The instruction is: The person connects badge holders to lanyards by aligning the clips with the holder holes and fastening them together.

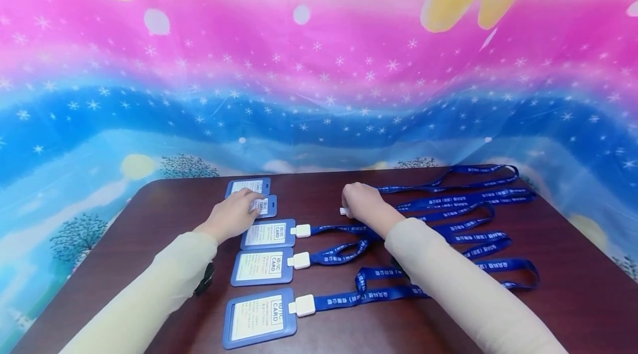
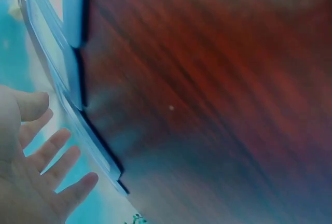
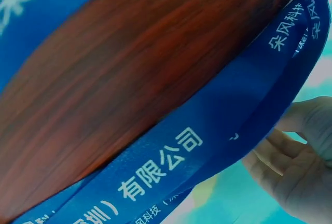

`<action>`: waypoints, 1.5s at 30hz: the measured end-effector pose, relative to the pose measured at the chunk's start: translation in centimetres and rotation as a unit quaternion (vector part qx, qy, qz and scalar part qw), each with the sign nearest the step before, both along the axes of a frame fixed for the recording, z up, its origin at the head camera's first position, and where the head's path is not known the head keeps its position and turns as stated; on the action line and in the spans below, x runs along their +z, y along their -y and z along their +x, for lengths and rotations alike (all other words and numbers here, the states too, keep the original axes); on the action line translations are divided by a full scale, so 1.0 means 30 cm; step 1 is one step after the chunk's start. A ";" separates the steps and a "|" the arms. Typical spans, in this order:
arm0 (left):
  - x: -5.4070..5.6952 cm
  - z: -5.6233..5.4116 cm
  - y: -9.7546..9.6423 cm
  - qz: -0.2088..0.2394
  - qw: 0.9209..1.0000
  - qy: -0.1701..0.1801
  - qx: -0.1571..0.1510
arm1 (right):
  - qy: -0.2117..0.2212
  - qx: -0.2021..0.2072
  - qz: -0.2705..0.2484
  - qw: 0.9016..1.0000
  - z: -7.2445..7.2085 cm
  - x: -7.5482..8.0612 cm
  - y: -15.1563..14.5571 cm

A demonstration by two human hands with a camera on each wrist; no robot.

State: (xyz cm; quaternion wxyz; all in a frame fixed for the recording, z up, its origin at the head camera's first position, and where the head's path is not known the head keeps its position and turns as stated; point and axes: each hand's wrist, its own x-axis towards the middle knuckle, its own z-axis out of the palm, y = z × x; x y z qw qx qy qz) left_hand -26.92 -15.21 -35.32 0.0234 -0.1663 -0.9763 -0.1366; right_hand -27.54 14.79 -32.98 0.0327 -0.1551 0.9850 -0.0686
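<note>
Several blue ID badge holders lie in a column on the table. The nearest three badge holders have white clips and blue lanyards attached; the two at the back have none. My left hand is over the second badge holder from the back, partly covering it. In the left wrist view that left hand has its fingers spread beside the row of holders. My right hand grips a lanyard's end, its white clip poking out past the fingers. A blue strap runs close by the right hand.
More blue lanyards lie looped on the right side of the dark wooden table. Beyond the table's back edge hangs a colourful printed cloth. The backmost badge holder lies near that edge.
</note>
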 end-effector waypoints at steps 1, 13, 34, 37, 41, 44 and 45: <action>-0.002 -0.007 0.001 -0.001 1.000 0.003 0.003 | 0.001 0.000 0.001 1.000 -0.002 0.002 0.003; -0.033 -0.036 -0.040 -0.014 0.999 0.025 0.017 | -0.021 0.013 0.016 1.000 0.001 0.002 0.026; 0.012 -0.041 -0.148 -0.021 0.999 0.046 -0.005 | 0.003 -0.021 -0.035 0.999 -0.025 -0.010 0.074; 0.022 -0.039 -0.150 -0.025 0.998 0.050 -0.006 | 0.006 -0.018 -0.034 0.999 -0.032 -0.005 0.099; 0.031 -0.033 -0.151 -0.025 0.998 0.050 -0.009 | 0.008 -0.013 -0.027 1.000 -0.043 -0.005 0.133; 0.031 -0.033 -0.152 -0.021 0.998 0.050 -0.010 | 0.008 -0.012 -0.030 0.999 -0.052 -0.006 0.157; 0.030 -0.033 -0.152 -0.020 0.999 0.050 -0.009 | 0.009 -0.013 -0.032 0.999 -0.054 -0.005 0.164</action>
